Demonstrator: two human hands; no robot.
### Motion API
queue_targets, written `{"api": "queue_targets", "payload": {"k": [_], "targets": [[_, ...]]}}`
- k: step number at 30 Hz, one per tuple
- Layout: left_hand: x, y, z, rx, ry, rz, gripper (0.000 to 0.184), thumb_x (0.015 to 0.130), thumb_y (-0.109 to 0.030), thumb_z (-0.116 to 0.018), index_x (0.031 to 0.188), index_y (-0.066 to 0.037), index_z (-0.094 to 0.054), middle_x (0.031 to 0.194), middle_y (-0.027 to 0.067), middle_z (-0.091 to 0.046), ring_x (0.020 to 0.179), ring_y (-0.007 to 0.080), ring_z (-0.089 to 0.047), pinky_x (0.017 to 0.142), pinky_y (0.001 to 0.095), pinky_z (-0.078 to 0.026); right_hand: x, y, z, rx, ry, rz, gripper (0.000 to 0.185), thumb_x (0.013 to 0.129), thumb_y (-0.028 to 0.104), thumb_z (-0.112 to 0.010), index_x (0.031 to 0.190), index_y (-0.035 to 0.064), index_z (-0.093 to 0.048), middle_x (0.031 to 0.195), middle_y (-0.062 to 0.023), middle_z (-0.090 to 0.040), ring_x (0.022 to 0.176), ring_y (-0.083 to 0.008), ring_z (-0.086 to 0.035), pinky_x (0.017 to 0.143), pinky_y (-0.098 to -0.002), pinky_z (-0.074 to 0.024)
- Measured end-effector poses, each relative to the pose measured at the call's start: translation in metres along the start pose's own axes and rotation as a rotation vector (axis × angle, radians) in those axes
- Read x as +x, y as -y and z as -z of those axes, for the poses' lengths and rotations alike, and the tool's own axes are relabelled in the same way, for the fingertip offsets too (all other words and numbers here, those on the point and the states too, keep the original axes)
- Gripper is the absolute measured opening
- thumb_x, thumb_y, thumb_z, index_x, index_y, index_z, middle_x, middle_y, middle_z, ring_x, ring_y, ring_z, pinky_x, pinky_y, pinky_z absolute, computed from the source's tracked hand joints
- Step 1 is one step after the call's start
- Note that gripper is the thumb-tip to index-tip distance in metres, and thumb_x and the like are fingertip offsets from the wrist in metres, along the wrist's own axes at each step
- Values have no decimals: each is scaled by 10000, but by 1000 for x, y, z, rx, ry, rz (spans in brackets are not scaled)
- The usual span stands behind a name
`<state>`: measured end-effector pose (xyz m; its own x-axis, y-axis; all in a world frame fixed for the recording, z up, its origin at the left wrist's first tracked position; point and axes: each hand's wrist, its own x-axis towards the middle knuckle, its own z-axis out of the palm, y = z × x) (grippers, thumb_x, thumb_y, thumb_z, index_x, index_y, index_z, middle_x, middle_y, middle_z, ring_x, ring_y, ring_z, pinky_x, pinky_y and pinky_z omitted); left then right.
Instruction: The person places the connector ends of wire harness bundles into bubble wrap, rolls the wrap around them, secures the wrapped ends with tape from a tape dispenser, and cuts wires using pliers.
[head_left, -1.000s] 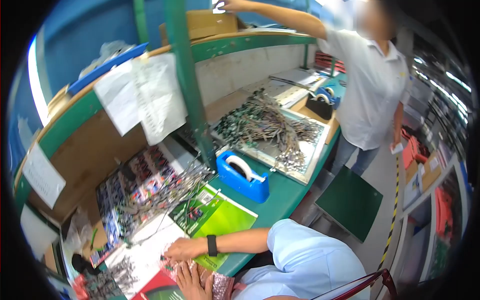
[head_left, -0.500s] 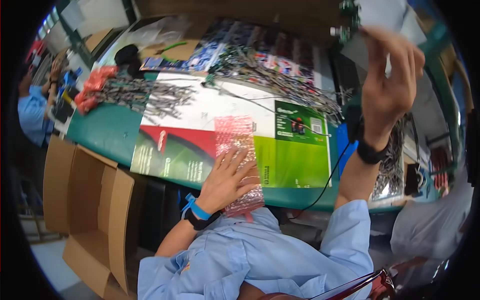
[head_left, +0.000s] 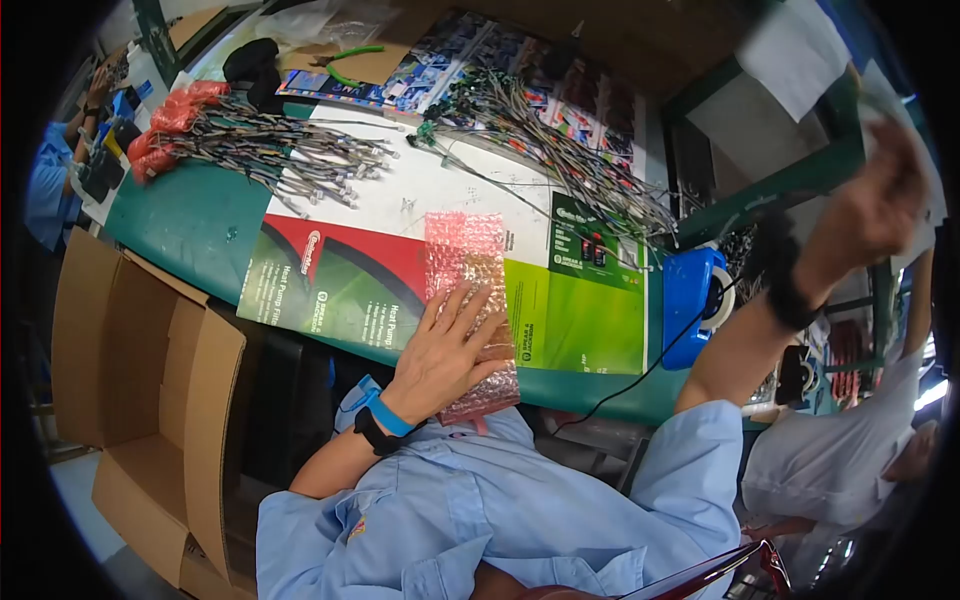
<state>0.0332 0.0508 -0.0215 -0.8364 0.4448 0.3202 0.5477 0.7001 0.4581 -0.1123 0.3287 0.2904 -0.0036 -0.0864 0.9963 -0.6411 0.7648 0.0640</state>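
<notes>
My left hand [head_left: 447, 350] lies flat with fingers spread on a pink bubble-wrap sleeve [head_left: 465, 245] at the table's front edge. A blue band and a black strap circle that wrist. My right hand [head_left: 875, 215] is raised at the far right, in front of hanging white paper. Motion smears its fingers, so whether it holds anything does not show. Below and left of it stands a blue tape dispenser [head_left: 690, 300]. Beyond the sleeve, a bundle of cables with green ends [head_left: 560, 130] lies across the table. Another cable bundle with orange-red wrapping [head_left: 180, 115] lies at left.
Printed green and red cardboard [head_left: 350, 270] covers the front of the green table [head_left: 180, 215]. An open carton [head_left: 150, 400] stands at left. Green-handled cutters [head_left: 350, 65] lie at the back. A person in blue [head_left: 50, 190] is at far left, another in white [head_left: 840, 450] at right.
My right hand has moved further right and is still blurred. The view has shifted, showing the tape dispenser and the person in white more fully. My left hand stays on the sleeve.
</notes>
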Motion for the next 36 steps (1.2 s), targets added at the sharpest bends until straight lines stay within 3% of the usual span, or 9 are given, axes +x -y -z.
{"api": "queue_targets", "payload": {"k": [3, 7, 11, 14, 17, 21, 31, 34, 36], "targets": [[-1, -2, 0, -33, -29, 8, 626, 876, -413, -699, 1386, -78, -559, 1519, 189, -434, 1433, 381, -356, 1187, 517, -267, -93, 71, -38, 82, 727, 111, 242, 866, -75, -626, 1058, 47, -706, 991, -113, -709, 890, -247, -677, 774, -339, -513], [-4, 0, -2, -16, -37, 28, 634, 890, -456, -682, 1399, -99, -557, 1532, 164, -431, 1432, 382, -367, 1182, 523, -279, -240, 133, -66, 705, 1271, -856, 93, 920, 75, -689, 982, 6, -700, 920, -99, -643, 860, -195, -638, 782, -329, -504], [-2, 3, 5, -104, -77, -17, 607, 852, -398, -743, 1327, -48, -602, 1463, 193, -498, 1417, 384, -385, 1186, 514, -261, -278, 128, -76, 657, 1280, -784, 123, 916, 92, -700, 1001, 3, -703, 934, -95, -636, 860, -183, -632, 779, -324, -506], [-3, 15, 12, -206, -113, -20, 474, 863, -299, -764, 1232, -28, -646, 1389, 185, -563, 1322, 383, -501, 1100, 484, -401, -276, 126, -75, 655, 1293, -832, 135, 916, 93, -701, 1018, 4, -696, 924, -91, -637, 852, -181, -625, 772, -315, -505], [-1, 33, 32, -594, -102, 286, 277, 903, -53, -720, 1161, -4, -631, 1332, 161, -605, 1113, 245, -659, 835, 344, -561, -269, 125, -75, 693, 1311, -916, 155, 916, 88, -701, 1045, 6, -680, 929, -85, -643, 847, -177, -618, 770, -300, -501], [26, 55, 46, -618, -193, 345, 407, 920, 29, -643, 1314, -20, -555, 1208, 135, -627, 1046, 209, -646, 847, 332, -542, -273, 120, -72, 767, 1274, -872, 176, 907, 66, -704, 1066, 7, -656, 924, -80, -657, 847, -185, -633, 773, -309, -506], [36, 60, 47, -295, -50, 254, 598, 849, 58, -581, 1426, -57, -477, 1233, 180, -618, 1093, 368, -574, 963, 437, -466, -257, 126, -60, 721, 1092, -413, 140, 914, 74, -709, 1027, 2, -669, 849, -69, -665, 784, -180, -668, 704, -316, -535], [28, 60, 42, -307, -72, 286, 592, 861, 69, -564, 1433, -45, -465, 1216, 191, -623, 1104, 355, -583, 967, 432, -471, -258, 127, -60, 978, 1280, -1362, 171, 978, 154, -680, 983, -17, -675, 773, -17, -652, 667, -64, -615, 583, -228, -509], [27, 62, 36, -471, -167, 304, 556, 886, 67, -545, 1427, -37, -462, 1195, 193, -627, 1110, 339, -589, 967, 428, -476, -267, 125, -63, 844, 1339, -1293, 176, 974, 159, -684, 978, -17, -676, 769, -18, -653, 669, -68, -615, 588, -228, -509]]}}
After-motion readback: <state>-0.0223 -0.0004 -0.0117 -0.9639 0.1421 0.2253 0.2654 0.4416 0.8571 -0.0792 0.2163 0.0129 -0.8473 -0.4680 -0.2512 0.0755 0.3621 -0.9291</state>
